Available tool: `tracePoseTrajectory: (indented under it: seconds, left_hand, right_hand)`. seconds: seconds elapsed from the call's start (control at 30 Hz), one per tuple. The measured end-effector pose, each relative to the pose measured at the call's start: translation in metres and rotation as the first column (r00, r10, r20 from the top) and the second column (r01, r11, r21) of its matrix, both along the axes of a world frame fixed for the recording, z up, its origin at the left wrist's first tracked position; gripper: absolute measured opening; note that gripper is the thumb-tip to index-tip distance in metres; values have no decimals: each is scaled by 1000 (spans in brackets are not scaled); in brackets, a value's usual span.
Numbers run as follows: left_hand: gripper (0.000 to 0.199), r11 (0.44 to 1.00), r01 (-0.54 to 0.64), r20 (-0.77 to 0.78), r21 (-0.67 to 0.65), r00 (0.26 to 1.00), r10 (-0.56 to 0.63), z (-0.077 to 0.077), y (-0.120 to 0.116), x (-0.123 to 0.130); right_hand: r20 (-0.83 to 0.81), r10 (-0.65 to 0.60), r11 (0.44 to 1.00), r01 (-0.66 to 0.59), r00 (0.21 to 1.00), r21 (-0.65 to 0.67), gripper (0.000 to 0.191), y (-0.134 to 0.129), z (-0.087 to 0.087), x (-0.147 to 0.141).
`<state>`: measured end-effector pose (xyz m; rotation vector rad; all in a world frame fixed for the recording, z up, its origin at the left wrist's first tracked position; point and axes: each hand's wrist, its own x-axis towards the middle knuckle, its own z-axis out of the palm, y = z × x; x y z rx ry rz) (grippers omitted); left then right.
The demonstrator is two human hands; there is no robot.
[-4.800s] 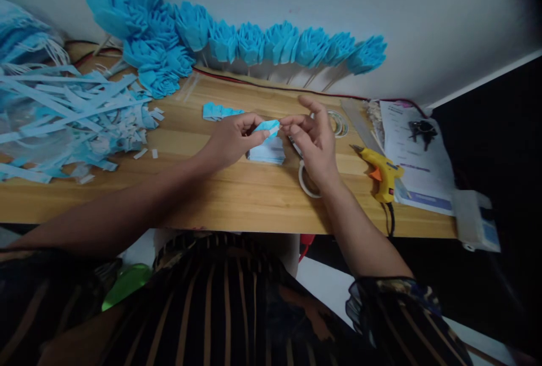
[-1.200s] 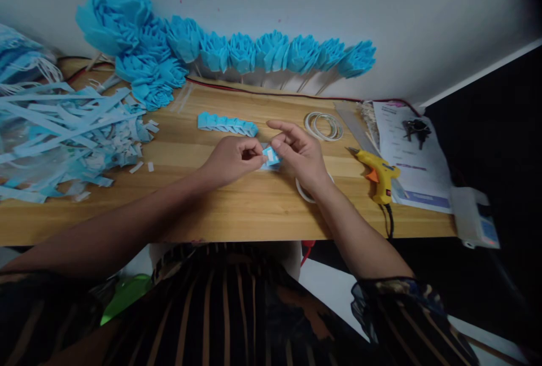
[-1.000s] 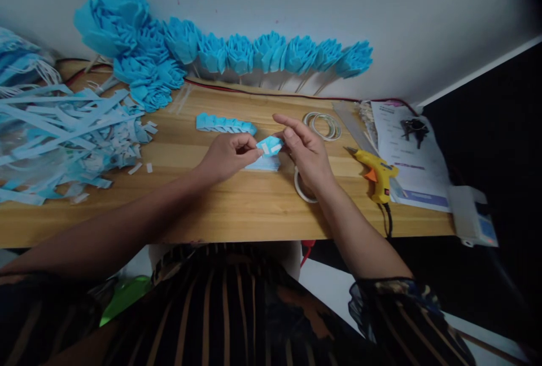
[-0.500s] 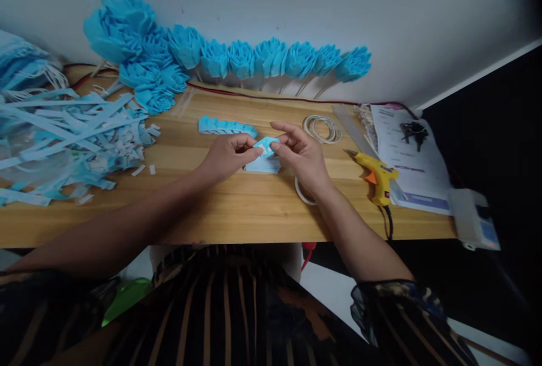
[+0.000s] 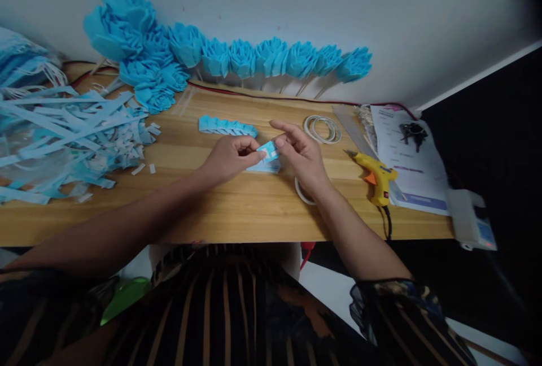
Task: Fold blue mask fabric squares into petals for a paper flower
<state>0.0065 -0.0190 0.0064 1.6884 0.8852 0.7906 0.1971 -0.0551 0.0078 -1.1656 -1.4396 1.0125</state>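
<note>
Left hand (image 5: 231, 157), right hand (image 5: 302, 154), blue piece (image 5: 269, 150) (pinched), plastic (image 5: 31, 167)

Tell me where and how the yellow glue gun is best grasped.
Probably by its handle, right hand coming from above at the table's near side: the gun appears to lie flat, handle nearward, nozzle pointing left and away.

Left hand (image 5: 234, 158): thumb and index pinched. Right hand (image 5: 303, 157) just beside, thumb near its fingers, index extended. Forearms angle inward.
</note>
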Motion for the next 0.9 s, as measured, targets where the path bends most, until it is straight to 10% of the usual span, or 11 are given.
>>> tracePoseTrajectory:
  seconds: [0.9]
  left_hand:
    - [26,996,-86,61,-33,994,88,9,-2,-3]
  right_hand:
    - [-52,-51,999,51,997,1,49,3,1,5]
